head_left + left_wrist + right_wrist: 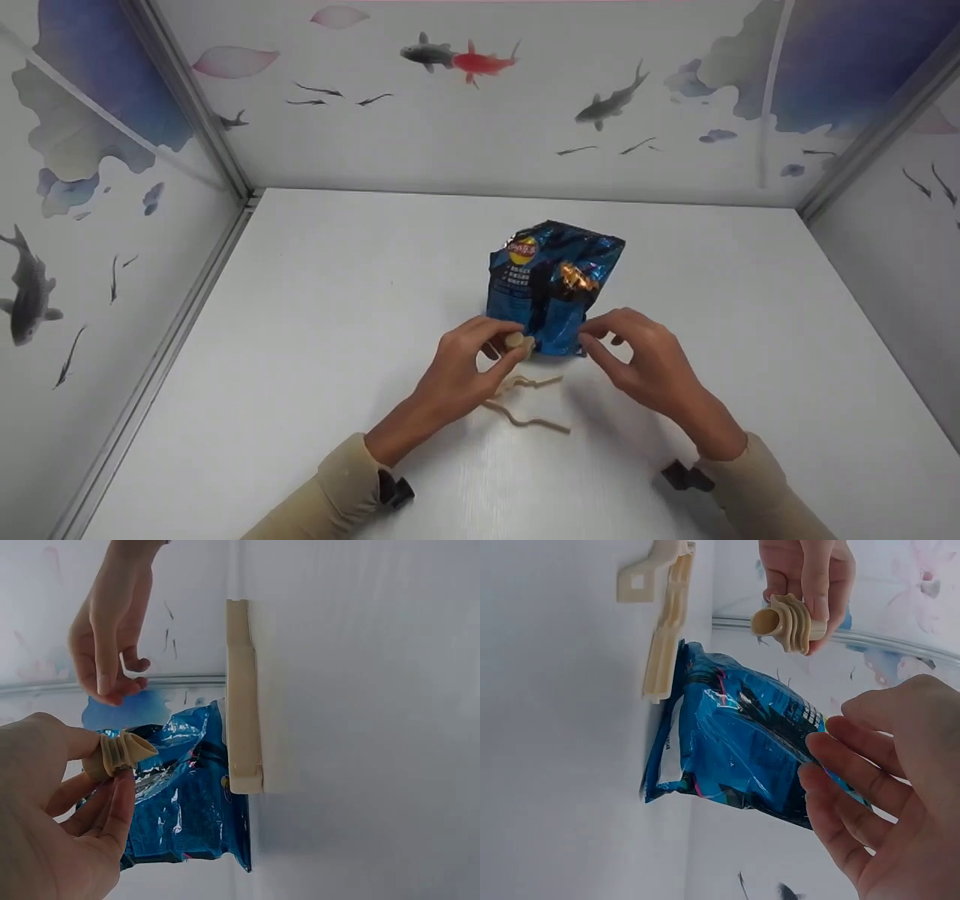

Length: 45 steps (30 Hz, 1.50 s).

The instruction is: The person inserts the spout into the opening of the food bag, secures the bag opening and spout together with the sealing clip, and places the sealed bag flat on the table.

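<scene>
My left hand pinches a small beige plastic spout between thumb and fingers. The spout has a ridged collar and a slanted tip, seen best in the left wrist view. Just behind it a blue foil chip bag stands on the table, crinkled and leaning. My right hand hovers beside the bag's right edge, its fingers loosely bent with nothing between them. On the table in front of the bag lies a beige plastic clip with wavy long strips and a square-holed tab. The left hand partly covers it in the head view.
The white tabletop spreads around the bag on every side. Panels printed with fish and petals, such as the back wall, enclose it at the back, left and right. Black straps sit at both sleeve cuffs.
</scene>
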Tool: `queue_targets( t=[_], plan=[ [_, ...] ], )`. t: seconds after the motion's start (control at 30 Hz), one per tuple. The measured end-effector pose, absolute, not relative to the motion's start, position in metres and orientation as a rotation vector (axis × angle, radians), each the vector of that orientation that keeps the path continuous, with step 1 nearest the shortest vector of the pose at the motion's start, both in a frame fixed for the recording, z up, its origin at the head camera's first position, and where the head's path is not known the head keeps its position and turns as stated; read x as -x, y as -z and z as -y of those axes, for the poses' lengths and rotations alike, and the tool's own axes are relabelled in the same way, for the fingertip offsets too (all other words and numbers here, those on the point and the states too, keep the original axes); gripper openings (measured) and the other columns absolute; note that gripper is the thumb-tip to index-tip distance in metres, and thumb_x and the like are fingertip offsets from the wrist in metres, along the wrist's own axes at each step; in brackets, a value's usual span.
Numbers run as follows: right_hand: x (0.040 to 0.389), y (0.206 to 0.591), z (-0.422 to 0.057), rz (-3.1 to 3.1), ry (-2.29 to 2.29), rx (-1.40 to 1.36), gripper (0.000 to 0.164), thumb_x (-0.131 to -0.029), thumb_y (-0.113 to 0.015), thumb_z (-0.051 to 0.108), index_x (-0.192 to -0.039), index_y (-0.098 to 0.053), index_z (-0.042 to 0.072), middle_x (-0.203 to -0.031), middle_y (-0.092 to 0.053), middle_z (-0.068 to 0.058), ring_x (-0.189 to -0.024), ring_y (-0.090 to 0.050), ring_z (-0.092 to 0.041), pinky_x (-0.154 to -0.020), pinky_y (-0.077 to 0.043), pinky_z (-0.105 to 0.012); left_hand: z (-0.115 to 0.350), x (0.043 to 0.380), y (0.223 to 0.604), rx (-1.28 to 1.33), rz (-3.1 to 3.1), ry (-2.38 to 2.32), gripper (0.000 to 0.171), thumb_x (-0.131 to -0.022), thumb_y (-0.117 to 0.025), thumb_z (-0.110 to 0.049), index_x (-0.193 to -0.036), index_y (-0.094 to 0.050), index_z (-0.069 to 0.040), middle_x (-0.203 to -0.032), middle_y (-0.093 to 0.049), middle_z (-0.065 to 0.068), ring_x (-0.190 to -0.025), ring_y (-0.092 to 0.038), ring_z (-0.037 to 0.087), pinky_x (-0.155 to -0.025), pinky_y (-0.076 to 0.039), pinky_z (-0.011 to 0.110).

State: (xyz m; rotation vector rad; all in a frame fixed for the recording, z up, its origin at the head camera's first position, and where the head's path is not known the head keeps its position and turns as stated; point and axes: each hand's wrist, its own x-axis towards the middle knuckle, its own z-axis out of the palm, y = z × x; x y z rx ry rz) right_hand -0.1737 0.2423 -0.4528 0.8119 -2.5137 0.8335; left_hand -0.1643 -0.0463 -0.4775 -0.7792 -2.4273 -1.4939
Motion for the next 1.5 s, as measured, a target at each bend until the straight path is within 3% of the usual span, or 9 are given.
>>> queue_targets(
  t=[0.2, 0.43, 0.63, 0.83, 1.0, 1.5],
  plan=[
    [0.183, 0.447, -0.24, 2.451, -0.805, -0.774, 0.018, -0.096, -0.084, 0.013, -0.113, -0.08, 0.017, -0.105, -0.079, 0.003, -0.1, -0.071, -0.012, -0.085, -0.06, -0.024, 0.043, 0.172, 0.469, 0.764, 2.388, 1.473, 0.036, -0.104, -0.076, -0.028, -0.133, -0.073, -0.007, -0.111, -0.072, 0.002, -0.094, -0.069, 0.01, -0.082, -0.066, 0.035],
    [0.196, 0.434, -0.235, 2.371, -0.83, -0.765, 0.02, -0.096, -0.082, 0.007, -0.115, -0.08, 0.013, -0.11, -0.08, -0.002, -0.107, -0.07, -0.017, -0.102, -0.049, -0.012, 0.046, 0.186, 0.457, 0.693, 2.333, 1.457, 0.033, -0.105, -0.074, -0.025, -0.134, -0.073, -0.008, -0.111, -0.073, 0.003, -0.096, -0.071, 0.01, -0.08, -0.066, 0.033],
    [0.205, 0.425, -0.234, 2.319, -0.858, -0.736, 0.019, -0.098, -0.08, 0.007, -0.116, -0.08, 0.01, -0.109, -0.079, -0.005, -0.107, -0.067, -0.02, -0.104, -0.049, -0.017, 0.051, 0.199, 0.449, 0.623, 2.301, 1.445, 0.032, -0.106, -0.073, -0.025, -0.134, -0.073, -0.009, -0.117, -0.075, 0.002, -0.1, -0.071, 0.009, -0.081, -0.065, 0.028],
    [0.215, 0.416, -0.237, 2.238, -0.91, -0.707, 0.022, -0.097, -0.079, 0.003, -0.117, -0.08, 0.012, -0.111, -0.077, -0.006, -0.11, -0.066, -0.023, -0.103, -0.05, -0.028, 0.051, 0.211, 0.445, 0.603, 2.249, 1.427, 0.033, -0.106, -0.074, -0.025, -0.134, -0.073, -0.009, -0.12, -0.076, 0.004, -0.1, -0.073, 0.013, -0.081, -0.065, 0.029],
    [0.221, 0.41, -0.237, 2.19, -0.944, -0.67, 0.024, -0.097, -0.079, 0.002, -0.117, -0.081, 0.013, -0.115, -0.077, -0.006, -0.113, -0.065, -0.024, -0.106, -0.048, -0.03, 0.05, 0.22, 0.441, 0.578, 2.229, 1.425, 0.033, -0.107, -0.072, -0.025, -0.135, -0.073, -0.009, -0.121, -0.076, 0.004, -0.1, -0.073, 0.013, -0.082, -0.065, 0.031],
    [0.246, 0.406, -0.228, 2.234, -1.004, -0.617, 0.028, -0.103, -0.075, 0.013, -0.131, -0.075, 0.013, -0.133, -0.073, -0.005, -0.131, -0.059, -0.024, -0.115, -0.045, -0.049, 0.041, 0.242, 0.431, 0.495, 2.215, 1.409, 0.033, -0.11, -0.067, -0.029, -0.139, -0.071, -0.014, -0.126, -0.075, 0.001, -0.102, -0.071, 0.011, -0.083, -0.062, 0.028]
  ],
)
